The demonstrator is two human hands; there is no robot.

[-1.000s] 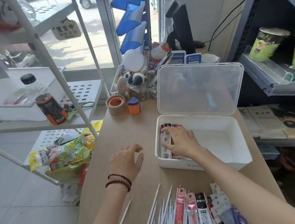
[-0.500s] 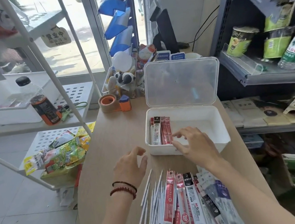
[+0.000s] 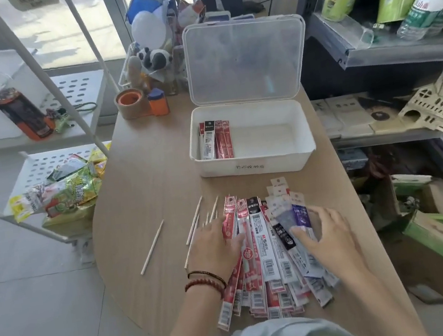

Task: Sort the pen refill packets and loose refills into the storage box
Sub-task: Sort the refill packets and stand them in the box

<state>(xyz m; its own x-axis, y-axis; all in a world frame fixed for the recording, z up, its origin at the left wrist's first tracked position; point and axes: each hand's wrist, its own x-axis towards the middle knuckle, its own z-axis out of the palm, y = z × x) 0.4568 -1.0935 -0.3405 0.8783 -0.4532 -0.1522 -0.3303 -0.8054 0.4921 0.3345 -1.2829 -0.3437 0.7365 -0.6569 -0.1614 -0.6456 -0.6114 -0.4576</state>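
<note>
Packets (image 3: 262,247) pile at near edge of table (image 3: 145,178); left hand (image 3: 214,247), right hand (image 3: 326,235) flat on them, fingers slack, gripping nothing; best square a few, pinch, lay in left end of box (image 3: 253,160).

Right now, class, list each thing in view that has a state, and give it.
storage box: open
lid: raised upright
packets in box: lying flat at its left end
packet pile: fanned on the table
loose refills: scattered on the table
left hand: open, resting on the pile
right hand: open, touching the pile
</note>
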